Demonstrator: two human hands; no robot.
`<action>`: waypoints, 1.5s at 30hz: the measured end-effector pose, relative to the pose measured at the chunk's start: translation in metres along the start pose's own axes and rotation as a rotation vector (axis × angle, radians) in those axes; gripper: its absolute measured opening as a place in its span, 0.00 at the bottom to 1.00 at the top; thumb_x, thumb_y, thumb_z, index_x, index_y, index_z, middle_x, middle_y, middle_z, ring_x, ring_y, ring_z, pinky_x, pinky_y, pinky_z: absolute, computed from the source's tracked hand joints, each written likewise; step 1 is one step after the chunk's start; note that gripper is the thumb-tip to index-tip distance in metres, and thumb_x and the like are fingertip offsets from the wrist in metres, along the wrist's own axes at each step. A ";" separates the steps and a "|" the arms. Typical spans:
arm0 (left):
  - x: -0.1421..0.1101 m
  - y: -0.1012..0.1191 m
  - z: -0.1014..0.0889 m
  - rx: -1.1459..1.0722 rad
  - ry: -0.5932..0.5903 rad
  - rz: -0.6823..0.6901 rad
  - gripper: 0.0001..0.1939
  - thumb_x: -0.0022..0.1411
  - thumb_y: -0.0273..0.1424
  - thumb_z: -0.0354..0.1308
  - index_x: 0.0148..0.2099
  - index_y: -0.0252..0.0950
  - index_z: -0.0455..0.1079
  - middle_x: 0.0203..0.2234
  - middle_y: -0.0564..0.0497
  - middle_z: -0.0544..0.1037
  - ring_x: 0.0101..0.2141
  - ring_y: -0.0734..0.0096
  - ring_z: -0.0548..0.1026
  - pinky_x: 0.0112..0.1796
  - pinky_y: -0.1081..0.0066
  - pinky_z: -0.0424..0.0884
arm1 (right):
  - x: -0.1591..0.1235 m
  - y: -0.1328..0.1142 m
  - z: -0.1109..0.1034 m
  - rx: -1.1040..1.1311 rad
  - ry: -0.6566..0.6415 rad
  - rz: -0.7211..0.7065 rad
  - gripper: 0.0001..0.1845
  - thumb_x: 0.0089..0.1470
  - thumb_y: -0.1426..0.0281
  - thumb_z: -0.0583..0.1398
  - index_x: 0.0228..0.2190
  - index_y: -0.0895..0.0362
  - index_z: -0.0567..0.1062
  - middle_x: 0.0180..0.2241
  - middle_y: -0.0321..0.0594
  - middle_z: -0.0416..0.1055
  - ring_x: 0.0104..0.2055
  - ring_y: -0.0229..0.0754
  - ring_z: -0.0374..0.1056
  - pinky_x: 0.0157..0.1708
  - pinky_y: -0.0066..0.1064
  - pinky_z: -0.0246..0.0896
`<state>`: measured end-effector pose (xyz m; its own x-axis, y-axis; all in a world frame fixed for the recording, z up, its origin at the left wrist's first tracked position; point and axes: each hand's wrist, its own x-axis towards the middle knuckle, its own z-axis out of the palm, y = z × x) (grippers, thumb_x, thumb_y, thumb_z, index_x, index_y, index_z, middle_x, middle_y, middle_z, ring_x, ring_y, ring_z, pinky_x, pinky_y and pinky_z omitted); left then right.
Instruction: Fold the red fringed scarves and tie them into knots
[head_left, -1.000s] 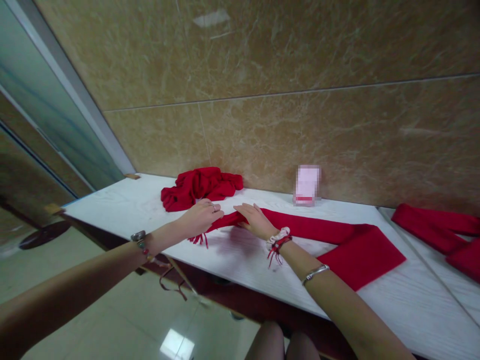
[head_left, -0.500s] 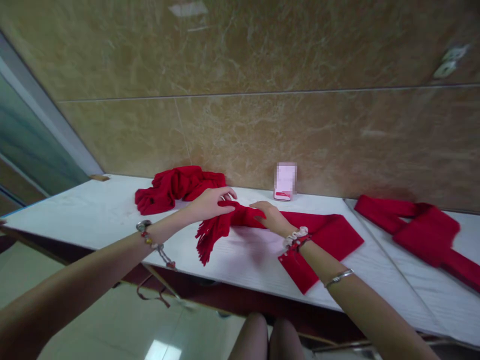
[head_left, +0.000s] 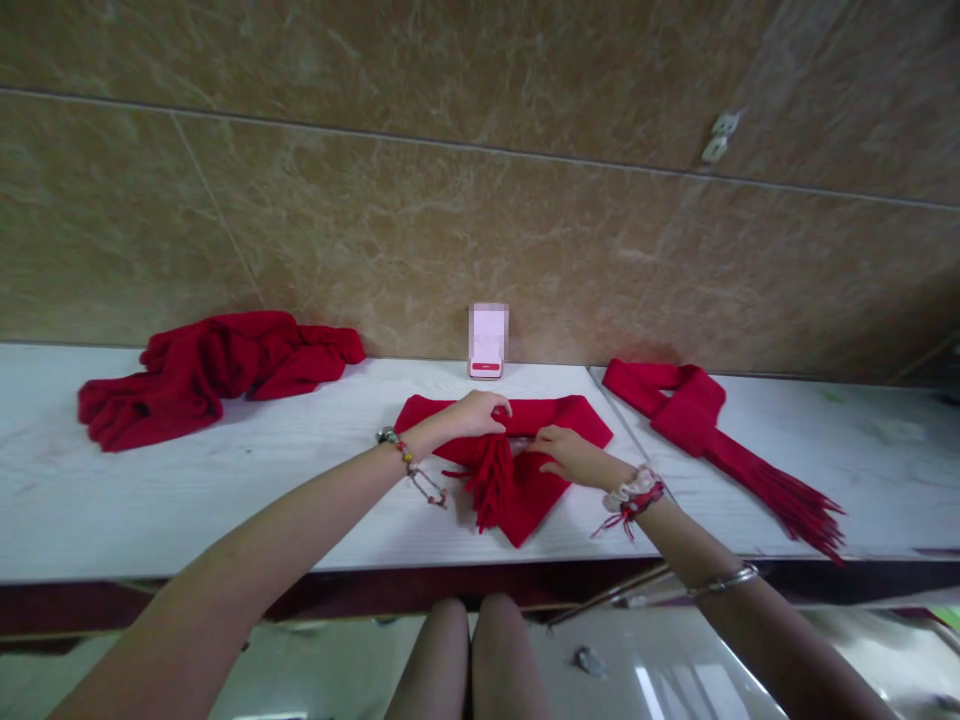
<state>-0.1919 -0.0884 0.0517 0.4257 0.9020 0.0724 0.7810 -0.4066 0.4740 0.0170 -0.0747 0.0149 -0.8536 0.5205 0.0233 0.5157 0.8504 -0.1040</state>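
A red scarf point(head_left: 534, 492) lies folded on the white tabletop in front of me, its strips forming a rough triangle. Its fringed end hangs over the folds in the middle. My left hand point(head_left: 478, 413) curls its fingers and thumb around the scarf just above the fringe. To the right of the fringe, my right hand point(head_left: 574, 458) has its bent fingers on the scarf and pinches the fabric at the inner edge. Parts of both grips are hidden by the hands themselves.
A heap of red fabric point(head_left: 217, 375) lies at the left by the wall. A phone with a pixelated screen point(head_left: 487, 340) leans upright against the wall. On the right, beyond a seam in the white table point(head_left: 300, 500), rests a looped red scarf point(head_left: 694, 405) with its fringe near the front edge.
The view has swung to the right. The fringed end has moved from the left of the scarf to across its middle, and both hands have come closer together.
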 end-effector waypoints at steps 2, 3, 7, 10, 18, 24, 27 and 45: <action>0.000 -0.008 0.007 0.020 -0.060 0.041 0.07 0.54 0.26 0.52 0.32 0.32 0.71 0.30 0.48 0.76 0.32 0.69 0.72 0.36 0.73 0.66 | 0.000 0.000 0.005 -0.011 0.018 0.017 0.18 0.46 0.77 0.61 0.41 0.57 0.71 0.43 0.48 0.68 0.47 0.47 0.63 0.45 0.40 0.60; -0.001 -0.013 0.008 0.022 -0.076 0.059 0.08 0.56 0.26 0.51 0.31 0.32 0.71 0.31 0.48 0.76 0.34 0.69 0.72 0.38 0.73 0.65 | 0.000 0.000 0.007 -0.015 0.033 0.026 0.18 0.46 0.77 0.61 0.42 0.58 0.71 0.45 0.49 0.67 0.49 0.47 0.61 0.46 0.40 0.59; -0.004 -0.031 0.004 0.028 -0.149 0.144 0.12 0.57 0.23 0.48 0.42 0.33 0.69 0.45 0.47 0.72 0.46 0.71 0.68 0.46 0.74 0.61 | 0.001 0.003 0.010 -0.036 0.044 0.075 0.21 0.45 0.80 0.59 0.44 0.60 0.68 0.45 0.51 0.66 0.50 0.48 0.60 0.47 0.42 0.56; 0.001 -0.039 0.008 0.057 -0.236 0.149 0.19 0.54 0.25 0.54 0.50 0.33 0.64 0.49 0.46 0.70 0.47 0.69 0.67 0.47 0.72 0.61 | 0.002 0.004 0.009 -0.052 0.032 0.083 0.15 0.45 0.81 0.57 0.38 0.62 0.71 0.40 0.49 0.68 0.46 0.47 0.62 0.47 0.40 0.55; 0.021 -0.037 0.007 0.063 -0.270 0.089 0.11 0.54 0.27 0.53 0.41 0.34 0.71 0.39 0.49 0.76 0.38 0.69 0.72 0.40 0.75 0.63 | -0.010 0.007 0.012 0.047 0.245 0.092 0.14 0.46 0.82 0.51 0.33 0.59 0.73 0.36 0.46 0.71 0.41 0.44 0.64 0.46 0.40 0.57; 0.024 -0.045 0.004 -0.120 -0.114 0.011 0.12 0.49 0.25 0.55 0.39 0.34 0.71 0.37 0.50 0.77 0.37 0.69 0.72 0.40 0.74 0.64 | -0.030 0.013 0.005 0.222 0.411 0.045 0.14 0.50 0.78 0.51 0.30 0.55 0.75 0.35 0.43 0.72 0.43 0.44 0.65 0.45 0.41 0.60; 0.027 -0.047 0.008 -0.154 -0.096 0.000 0.12 0.49 0.25 0.54 0.38 0.34 0.71 0.35 0.50 0.77 0.36 0.69 0.71 0.40 0.73 0.64 | -0.034 0.012 -0.003 0.272 0.435 0.049 0.14 0.50 0.77 0.51 0.29 0.54 0.76 0.34 0.41 0.73 0.42 0.43 0.66 0.44 0.39 0.62; 0.040 -0.015 0.033 -0.525 0.043 -0.158 0.13 0.52 0.22 0.47 0.39 0.32 0.70 0.30 0.49 0.77 0.34 0.69 0.73 0.37 0.70 0.68 | 0.037 0.030 -0.029 0.276 0.173 0.185 0.11 0.46 0.79 0.58 0.31 0.56 0.76 0.33 0.36 0.76 0.36 0.38 0.70 0.40 0.30 0.61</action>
<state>-0.1717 -0.0510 0.0189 0.2945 0.9556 -0.0048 0.4961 -0.1485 0.8555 0.0029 -0.0276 0.0412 -0.7104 0.6888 0.1444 0.6007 0.7003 -0.3857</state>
